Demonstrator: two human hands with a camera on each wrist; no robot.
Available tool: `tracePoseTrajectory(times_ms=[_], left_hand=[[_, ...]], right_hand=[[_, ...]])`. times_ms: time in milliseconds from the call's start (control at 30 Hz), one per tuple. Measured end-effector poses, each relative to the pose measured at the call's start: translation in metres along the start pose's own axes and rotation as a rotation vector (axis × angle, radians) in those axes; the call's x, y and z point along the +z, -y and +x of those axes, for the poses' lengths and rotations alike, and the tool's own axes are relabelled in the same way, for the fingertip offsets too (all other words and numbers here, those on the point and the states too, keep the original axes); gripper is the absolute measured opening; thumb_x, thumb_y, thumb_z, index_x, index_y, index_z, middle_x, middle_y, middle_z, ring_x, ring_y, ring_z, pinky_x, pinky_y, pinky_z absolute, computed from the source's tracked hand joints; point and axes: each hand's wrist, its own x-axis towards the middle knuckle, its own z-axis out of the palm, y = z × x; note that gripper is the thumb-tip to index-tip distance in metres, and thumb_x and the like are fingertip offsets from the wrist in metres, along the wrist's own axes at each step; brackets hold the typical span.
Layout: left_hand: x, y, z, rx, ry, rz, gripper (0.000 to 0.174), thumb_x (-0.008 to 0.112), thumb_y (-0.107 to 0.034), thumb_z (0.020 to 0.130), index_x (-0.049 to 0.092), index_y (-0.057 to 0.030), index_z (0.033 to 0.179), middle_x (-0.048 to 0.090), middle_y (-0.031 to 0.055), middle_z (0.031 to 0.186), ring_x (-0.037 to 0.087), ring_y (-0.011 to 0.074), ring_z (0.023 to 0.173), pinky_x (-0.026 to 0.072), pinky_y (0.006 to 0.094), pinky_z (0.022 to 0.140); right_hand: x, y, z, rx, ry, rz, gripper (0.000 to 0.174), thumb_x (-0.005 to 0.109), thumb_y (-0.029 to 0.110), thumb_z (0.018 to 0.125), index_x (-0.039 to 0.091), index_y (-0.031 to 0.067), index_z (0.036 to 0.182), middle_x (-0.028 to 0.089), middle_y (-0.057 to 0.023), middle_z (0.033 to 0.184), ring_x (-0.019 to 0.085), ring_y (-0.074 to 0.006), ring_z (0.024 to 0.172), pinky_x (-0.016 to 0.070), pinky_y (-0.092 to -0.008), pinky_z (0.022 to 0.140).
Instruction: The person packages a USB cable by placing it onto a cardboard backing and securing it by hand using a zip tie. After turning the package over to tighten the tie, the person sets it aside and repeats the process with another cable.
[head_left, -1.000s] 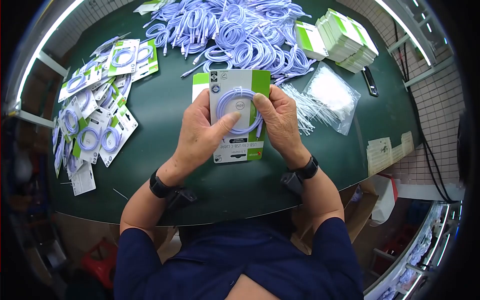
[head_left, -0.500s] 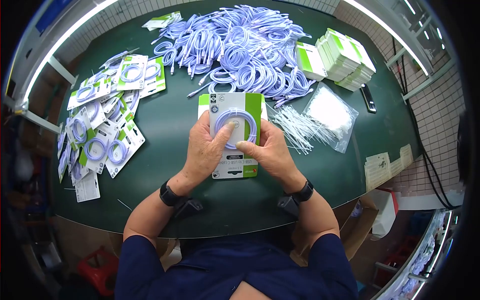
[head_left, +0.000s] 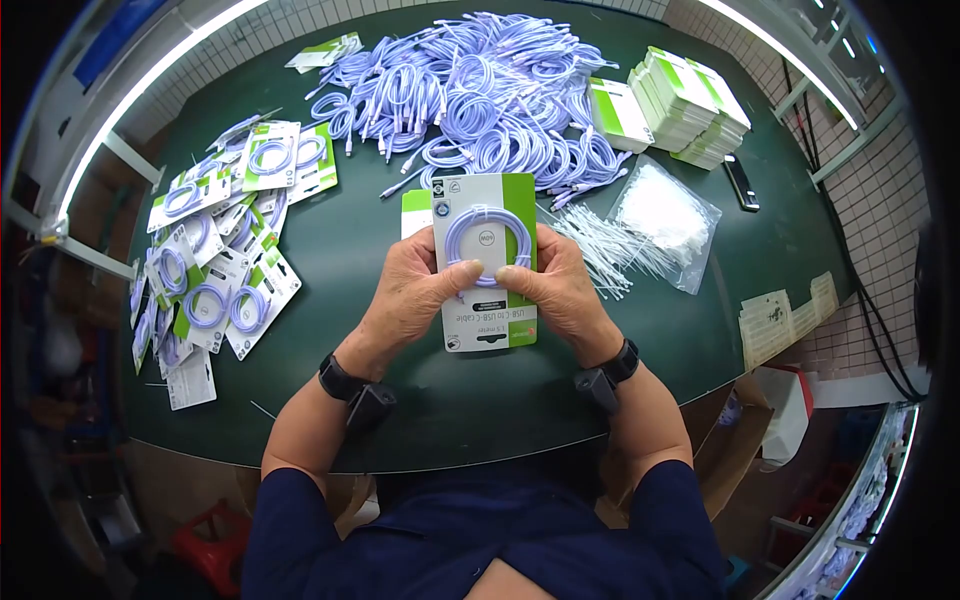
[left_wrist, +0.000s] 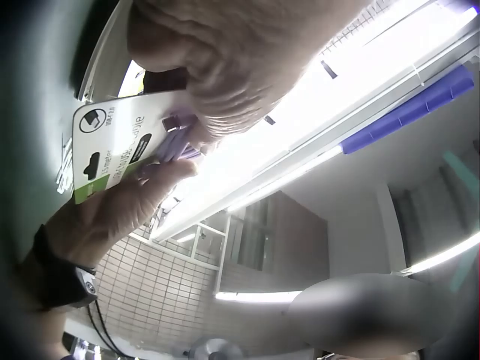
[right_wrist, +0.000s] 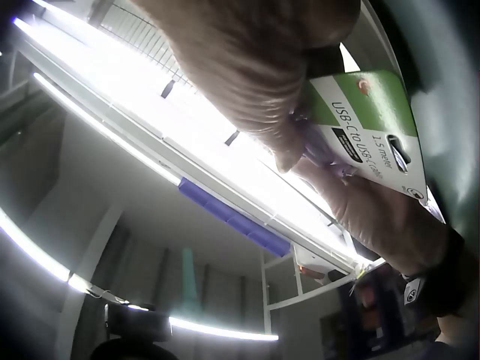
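Both hands hold a white and green cable card in front of the body in the head view. A coiled lilac USB-C cable sits on its face. My left hand grips the left edge, its thumb on the coil's lower part. Opposite it, my right hand grips the right edge, with the thumb pressing the coil's lower right. The other fingers are hidden behind the card. Another green and white card shows partly behind it. In the right wrist view, the card's printed end sticks out past the thumbs.
Carded cables lie heaped at the left. A large pile of loose coiled cables covers the back. Card stacks stand at the back right. White zip ties, a plastic bag and a black object lie at the right.
The right thumb has moved from the coil's upper right down to its lower right. The left thumb has slid from the coil's middle to its lower edge. Both hands still hold the card.
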Motion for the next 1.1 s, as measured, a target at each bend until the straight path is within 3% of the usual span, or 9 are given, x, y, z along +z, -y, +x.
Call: tracePoseTrajectory(times_ms=[133,233,367,633,800,900,933,1000,1100], left_hand=[[0.007,-0.002,0.001,0.040,-0.059,-0.028,0.038,0.076,-0.014,0.097,0.063,0.0040,0.129,0.073,0.0090,0.112,0.070,0.0124,0.095,0.0591,0.0293,0.086],[0.007,-0.009,-0.001,0.111,-0.089,0.135,0.034,0.075,-0.013,0.098,0.064,0.0037,0.126,0.073,0.0086,0.111,0.070,0.0126,0.096,0.0589,0.0292,0.087],[0.009,-0.019,-0.010,0.076,-0.119,0.285,0.037,0.074,-0.012,0.098,0.061,0.0033,0.130,0.071,0.0092,0.115,0.069,0.0132,0.100,0.0584,0.0300,0.090],[0.011,-0.020,-0.025,0.119,-0.040,0.124,0.051,0.076,-0.004,0.093,0.053,0.0026,0.138,0.067,0.0119,0.127,0.068,0.0167,0.115,0.0575,0.0337,0.100],[0.007,-0.010,-0.030,0.081,-0.070,0.109,0.049,0.076,-0.001,0.091,0.055,0.0032,0.136,0.069,0.0118,0.124,0.070,0.0176,0.113,0.0583,0.0344,0.101],[-0.003,-0.001,-0.031,-0.001,-0.052,0.042,0.055,0.080,-0.006,0.091,0.054,0.0013,0.139,0.069,0.0106,0.126,0.071,0.0173,0.111,0.0596,0.0347,0.099],[-0.001,0.000,-0.032,-0.020,-0.073,0.043,0.049,0.077,-0.003,0.092,0.057,0.0017,0.136,0.071,0.0100,0.122,0.071,0.0165,0.108,0.0599,0.0339,0.097],[0.000,0.000,-0.033,-0.025,-0.094,0.121,0.043,0.074,-0.001,0.093,0.059,0.0019,0.134,0.072,0.0090,0.118,0.071,0.0150,0.103,0.0600,0.0326,0.094],[0.001,0.006,-0.033,0.033,-0.107,0.100,0.041,0.072,-0.003,0.097,0.059,0.0024,0.135,0.071,0.0073,0.118,0.070,0.0138,0.101,0.0600,0.0319,0.091]], right_hand=[[0.000,0.006,0.000,-0.020,-0.003,-0.114,0.045,0.080,0.015,0.094,0.062,-0.0038,0.131,0.073,-0.0110,0.117,0.071,-0.0150,0.101,0.0582,-0.0323,0.094],[0.000,0.000,0.003,-0.032,-0.029,-0.007,0.039,0.077,0.018,0.098,0.064,-0.0025,0.128,0.074,-0.0085,0.113,0.069,-0.0118,0.097,0.0559,-0.0286,0.090],[-0.003,0.000,0.002,-0.007,-0.035,-0.082,0.030,0.074,0.018,0.101,0.066,-0.0012,0.123,0.074,-0.0058,0.107,0.067,-0.0087,0.091,0.0526,-0.0252,0.084],[0.000,-0.006,0.000,-0.030,-0.045,-0.087,0.024,0.074,0.017,0.101,0.069,-0.0007,0.115,0.074,-0.0042,0.102,0.065,-0.0075,0.087,0.0511,-0.0240,0.080],[0.003,-0.010,-0.001,-0.004,-0.031,-0.098,0.025,0.073,0.016,0.101,0.069,-0.0020,0.117,0.073,-0.0044,0.102,0.065,-0.0080,0.089,0.0515,-0.0242,0.080],[0.007,-0.006,-0.002,-0.018,0.003,-0.101,0.025,0.071,0.013,0.100,0.068,-0.0035,0.120,0.073,-0.0043,0.101,0.065,-0.0091,0.090,0.0521,-0.0245,0.081],[0.006,-0.005,-0.004,-0.029,0.023,-0.101,0.025,0.071,0.013,0.100,0.068,-0.0035,0.120,0.073,-0.0043,0.101,0.065,-0.0091,0.090,0.0521,-0.0245,0.081],[0.003,-0.002,-0.003,0.042,0.000,-0.441,0.027,0.068,0.009,0.099,0.067,-0.0043,0.123,0.072,-0.0046,0.103,0.065,-0.0098,0.091,0.0525,-0.0254,0.083],[0.013,0.002,-0.005,-0.030,0.002,-0.282,0.025,0.066,0.006,0.099,0.065,-0.0038,0.123,0.071,-0.0058,0.108,0.066,-0.0104,0.092,0.0533,-0.0261,0.081]])
